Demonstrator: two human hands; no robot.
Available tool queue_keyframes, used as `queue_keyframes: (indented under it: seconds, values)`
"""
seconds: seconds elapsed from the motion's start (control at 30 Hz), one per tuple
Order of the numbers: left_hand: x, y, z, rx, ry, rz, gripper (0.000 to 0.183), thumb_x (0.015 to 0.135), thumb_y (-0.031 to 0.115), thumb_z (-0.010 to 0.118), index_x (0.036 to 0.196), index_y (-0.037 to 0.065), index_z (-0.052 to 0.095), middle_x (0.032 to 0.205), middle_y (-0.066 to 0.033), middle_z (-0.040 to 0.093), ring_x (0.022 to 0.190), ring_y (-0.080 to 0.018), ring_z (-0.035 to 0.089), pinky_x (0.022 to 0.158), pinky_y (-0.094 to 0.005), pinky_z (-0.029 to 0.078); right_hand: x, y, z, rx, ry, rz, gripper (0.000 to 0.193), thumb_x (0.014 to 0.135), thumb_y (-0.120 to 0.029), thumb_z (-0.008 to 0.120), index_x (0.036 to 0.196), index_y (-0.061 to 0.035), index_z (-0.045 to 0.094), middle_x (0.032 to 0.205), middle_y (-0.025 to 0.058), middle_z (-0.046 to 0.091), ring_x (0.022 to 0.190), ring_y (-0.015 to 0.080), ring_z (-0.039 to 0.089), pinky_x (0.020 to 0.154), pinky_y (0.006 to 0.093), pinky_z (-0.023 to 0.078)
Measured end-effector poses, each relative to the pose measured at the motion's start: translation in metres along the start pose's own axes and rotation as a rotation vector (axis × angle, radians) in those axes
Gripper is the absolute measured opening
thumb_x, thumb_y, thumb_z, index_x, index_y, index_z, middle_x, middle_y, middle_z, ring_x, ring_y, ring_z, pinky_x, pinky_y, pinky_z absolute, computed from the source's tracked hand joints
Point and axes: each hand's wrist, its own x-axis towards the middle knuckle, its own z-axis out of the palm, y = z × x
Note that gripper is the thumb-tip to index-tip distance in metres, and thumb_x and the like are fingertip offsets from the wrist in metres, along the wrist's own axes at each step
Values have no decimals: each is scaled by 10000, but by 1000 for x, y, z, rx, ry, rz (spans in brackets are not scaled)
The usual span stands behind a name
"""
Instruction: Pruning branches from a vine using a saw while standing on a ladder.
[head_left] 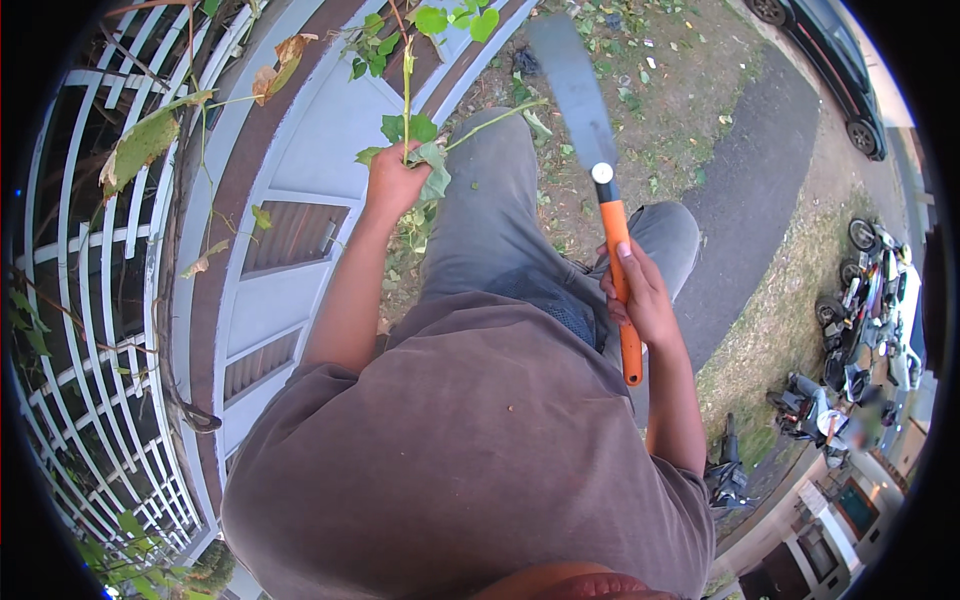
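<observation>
My left hand (396,182) is closed around a green vine stem (407,95) with leaves, beside the grey-blue wall. The stem runs up from my fist, and a side shoot (495,122) points off to the right. In my right hand (643,292) is a folding pruning saw (614,232), its orange handle gripped near the middle. Its wide grey blade (572,85) is unfolded and points up and away from me, over the ground. The blade is apart from the vine. Its edge is too blurred to show teeth.
A white lattice fence (110,310) and the panelled wall (300,150) stand close on my left, with dry vine leaves (140,155) hanging there. Leaf-littered ground (660,110) and a dark paved strip (750,170) lie ahead right. Parked motorcycles (865,310) and a car (830,60) are farther right.
</observation>
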Motion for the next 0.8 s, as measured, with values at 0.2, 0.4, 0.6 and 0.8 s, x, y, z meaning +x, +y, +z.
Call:
queue_keyframes:
  seconds: [0.2, 0.4, 0.6, 0.8]
  values:
    - [-15, -2, 35, 49, -74, -35, 453, 819, 232, 841, 1208, 3, 794, 930, -235, 793, 835, -338, 782, 784, -420, 586, 19, 43, -12, -498, 280, -359, 400, 1189, -414, 412, 1143, -38, 541, 693, 91, 547, 562, 198, 559, 549, 363, 449]
    - [-15, -6, 42, 16, -46, -27, 476, 835, 228, 833, 1229, -34, 780, 987, -251, 799, 864, -335, 791, 816, -421, 595, 21, 33, -27, -841, 81, -188, 428, 1172, -426, 448, 1171, -7, 535, 744, 207, 618, 640, 378, 622, 640, 467, 492]
    - [-18, -4, 43, 27, -78, -53, 520, 829, 241, 843, 1248, -56, 766, 1045, -264, 798, 915, -333, 796, 848, -412, 598, 5, 0, -18, 178, -112, 240, 388, 1182, -455, 425, 1184, -99, 579, 701, -33, 424, 496, 33, 357, 452, 215, 350]
    - [-17, -10, 45, 25, -62, -91, 540, 826, 256, 852, 1253, -62, 761, 1075, -279, 792, 969, -351, 793, 884, -414, 595, -3, 4, -4, -428, 245, -325, 364, 1178, -398, 453, 1135, -50, 554, 677, 78, 569, 516, 217, 560, 511, 367, 448]
